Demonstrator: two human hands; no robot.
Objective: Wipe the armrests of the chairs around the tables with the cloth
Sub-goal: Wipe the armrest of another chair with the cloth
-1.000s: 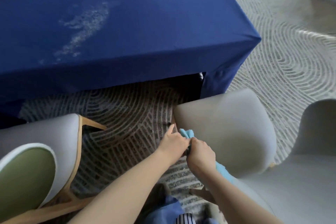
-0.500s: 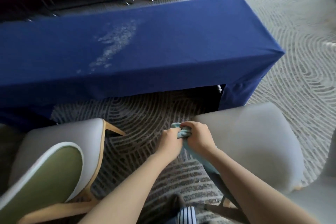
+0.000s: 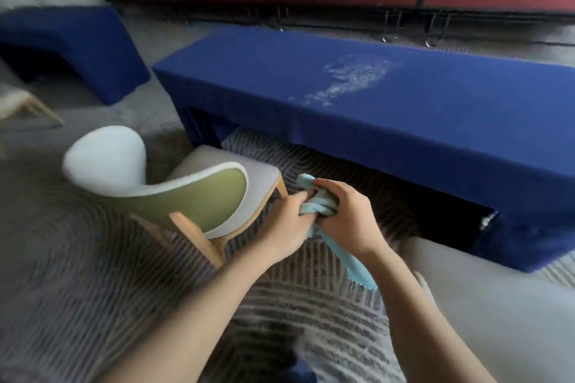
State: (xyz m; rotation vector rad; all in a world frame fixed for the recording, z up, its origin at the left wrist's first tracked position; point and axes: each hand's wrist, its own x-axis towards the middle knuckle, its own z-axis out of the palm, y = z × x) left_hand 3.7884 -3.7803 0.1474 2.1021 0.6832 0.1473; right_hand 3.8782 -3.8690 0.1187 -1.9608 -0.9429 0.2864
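- A light blue cloth (image 3: 320,200) is held bunched between both hands in the middle of the frame, above the patterned carpet (image 3: 77,274).
- The right grip (image 3: 347,221) is closed over the bunched part of the cloth, with the fingers curled round it from the right.
- The left grip (image 3: 284,222) is closed on the same bunch from the left, with the fingertips pressed into the fabric.
- A loose tail of the cloth is seen hanging down beneath the right wrist, toward the lower right of the frame.
- The cloth is held just to the right of a green-backed chair (image 3: 199,196) and is not laid on it; whether the left knuckles touch the chair's seat edge cannot be told.
- The chair's pale wooden frame (image 3: 193,235) is seen below its backrest, left of the left grip.
- A grey chair (image 3: 497,305) is seen at the lower right, beside the right forearm.
- A long blue-draped counter (image 3: 435,121) is stretched across the upper right, beyond the hands, with a white smear (image 3: 351,78) on its top.
- A second blue-draped counter (image 3: 81,40) is seen at the upper left, blurred.
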